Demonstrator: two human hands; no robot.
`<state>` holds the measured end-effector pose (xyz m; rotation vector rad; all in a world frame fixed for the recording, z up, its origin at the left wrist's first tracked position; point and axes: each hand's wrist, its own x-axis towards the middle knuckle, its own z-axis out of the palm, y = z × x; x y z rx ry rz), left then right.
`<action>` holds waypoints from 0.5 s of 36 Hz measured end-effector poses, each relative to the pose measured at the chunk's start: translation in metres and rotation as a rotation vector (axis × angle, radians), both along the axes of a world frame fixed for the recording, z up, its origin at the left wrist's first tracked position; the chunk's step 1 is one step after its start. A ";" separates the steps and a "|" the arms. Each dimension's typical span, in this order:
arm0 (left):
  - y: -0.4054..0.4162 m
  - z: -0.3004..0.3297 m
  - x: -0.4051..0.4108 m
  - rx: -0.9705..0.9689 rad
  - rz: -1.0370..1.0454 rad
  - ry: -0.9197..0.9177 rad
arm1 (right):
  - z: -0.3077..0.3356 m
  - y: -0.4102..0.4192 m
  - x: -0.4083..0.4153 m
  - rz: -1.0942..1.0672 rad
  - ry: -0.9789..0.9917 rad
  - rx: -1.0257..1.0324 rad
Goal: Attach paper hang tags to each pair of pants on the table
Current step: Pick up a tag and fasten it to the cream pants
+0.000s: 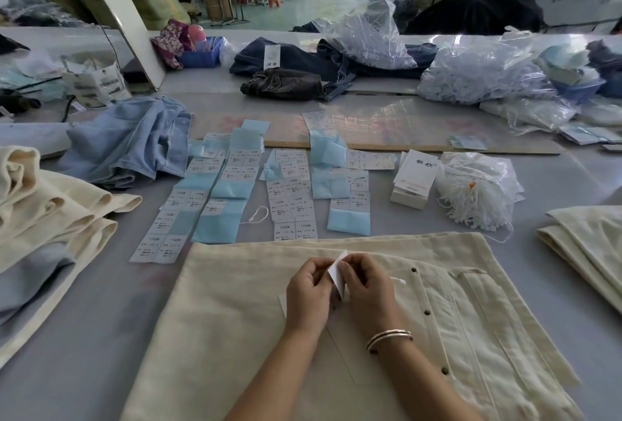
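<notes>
A cream pair of pants lies flat on the table in front of me, its button fly to the right. Over it, my left hand and my right hand both pinch a small white paper hang tag held on edge between them. A bit of white string shows just right of my right hand. Rows of size stickers on blue backing sheets lie beyond the pants. A stack of white hang tags and a bag of white string loops sit further right.
Folded cream pants are piled at the left and at the right edge. Light blue jeans lie at back left, dark jeans further back. Clear plastic bags fill the back right. One loose string loop lies among the stickers.
</notes>
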<state>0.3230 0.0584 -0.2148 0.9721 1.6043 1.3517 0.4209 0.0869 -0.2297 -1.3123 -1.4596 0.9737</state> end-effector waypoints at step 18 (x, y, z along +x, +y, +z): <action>0.022 0.051 -0.007 -0.031 -0.518 0.717 | 0.039 -0.011 0.066 0.052 -0.238 0.114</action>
